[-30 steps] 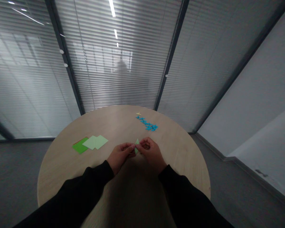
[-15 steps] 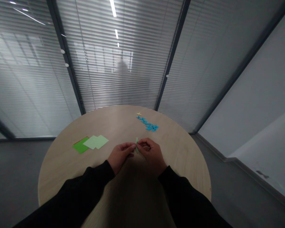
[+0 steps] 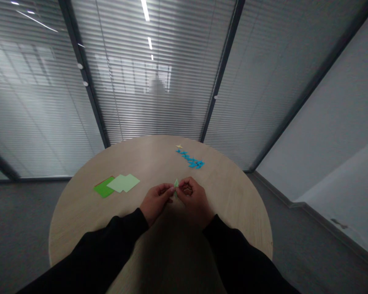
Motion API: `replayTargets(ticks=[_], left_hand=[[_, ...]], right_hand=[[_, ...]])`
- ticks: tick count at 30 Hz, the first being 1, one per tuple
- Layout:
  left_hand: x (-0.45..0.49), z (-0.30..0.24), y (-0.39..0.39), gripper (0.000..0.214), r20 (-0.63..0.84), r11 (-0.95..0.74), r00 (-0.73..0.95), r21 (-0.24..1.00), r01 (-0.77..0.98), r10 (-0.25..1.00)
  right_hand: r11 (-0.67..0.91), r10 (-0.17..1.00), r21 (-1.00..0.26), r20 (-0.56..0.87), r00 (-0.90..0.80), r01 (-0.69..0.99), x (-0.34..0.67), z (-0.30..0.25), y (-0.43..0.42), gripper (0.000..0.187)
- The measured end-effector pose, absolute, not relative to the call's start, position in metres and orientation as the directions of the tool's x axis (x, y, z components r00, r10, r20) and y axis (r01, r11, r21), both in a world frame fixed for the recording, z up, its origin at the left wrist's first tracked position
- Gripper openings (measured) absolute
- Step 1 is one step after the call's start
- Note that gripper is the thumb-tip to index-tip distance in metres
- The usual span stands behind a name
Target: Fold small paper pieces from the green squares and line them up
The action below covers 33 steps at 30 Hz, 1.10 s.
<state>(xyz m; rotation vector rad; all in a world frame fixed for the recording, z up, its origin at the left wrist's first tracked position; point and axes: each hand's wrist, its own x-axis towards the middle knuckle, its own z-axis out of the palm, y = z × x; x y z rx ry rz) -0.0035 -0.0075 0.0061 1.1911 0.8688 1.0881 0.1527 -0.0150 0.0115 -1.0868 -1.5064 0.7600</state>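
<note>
My left hand (image 3: 155,201) and my right hand (image 3: 192,198) meet above the near middle of a round pale wood table (image 3: 230,200). Between their fingertips they pinch a small folded piece of pale green paper (image 3: 176,183), and its tip stands up while the fingers hide most of it. To the left of my hands lie two loose pale green paper squares (image 3: 122,183), overlapping a darker green paper sheet (image 3: 103,188). Neither hand touches these.
Far across the table lies a row of several small blue folded paper pieces (image 3: 189,158), with a small yellow paper star (image 3: 179,146) at its end. Behind the table stand glass partitions with closed blinds (image 3: 153,102). Grey carpet surrounds the table.
The folded paper has narrowed from a wider diamond to a slim point between my fingers. My hands stay close together, and the view has shifted slightly.
</note>
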Motion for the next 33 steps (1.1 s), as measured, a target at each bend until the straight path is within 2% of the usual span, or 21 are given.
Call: replayTargets(ticks=[8,11,14,18,21,25,28,33], left_hand=[[-0.006,0.008,-0.005,0.043,0.07,-0.049,0.217,0.994,-0.101,0.974],[-0.007,0.012,-0.007,0.041,0.089,-0.088,0.21,0.996,-0.017,0.974],[-0.007,0.015,-0.008,0.037,0.13,-0.148,0.197,0.986,0.075,0.972],[-0.007,0.016,-0.009,0.032,0.18,-0.21,0.181,0.965,0.159,0.967],[-0.006,0.013,-0.008,0.032,0.203,-0.237,0.186,0.955,0.179,0.961],[-0.006,0.007,-0.007,0.033,0.198,-0.239,0.238,0.958,0.159,0.951],[-0.007,0.006,-0.007,0.033,0.202,-0.248,0.241,0.952,0.18,0.949],[-0.008,0.012,-0.01,0.035,0.182,-0.226,0.213,0.952,0.206,0.96]], right_hand=[[0.344,0.938,-0.931,0.335,-0.09,0.119,0.154,0.013,-0.014,0.018],[0.326,0.945,-0.942,0.321,-0.066,0.084,0.154,0.014,-0.013,0.027],[0.241,0.968,-0.971,0.241,-0.072,-0.006,0.155,0.015,-0.011,0.036],[0.101,0.981,-0.994,0.106,-0.161,-0.037,0.159,0.017,-0.009,0.03],[0.053,0.989,-0.998,0.058,-0.133,-0.047,0.161,0.018,-0.01,0.03],[0.019,0.998,-0.99,0.027,-0.06,-0.139,0.159,0.02,-0.011,0.029],[-0.007,0.997,-0.984,0.007,-0.078,-0.176,0.157,0.02,-0.012,0.027],[0.044,0.991,-0.994,0.057,-0.125,-0.103,0.157,0.024,-0.013,0.026]])
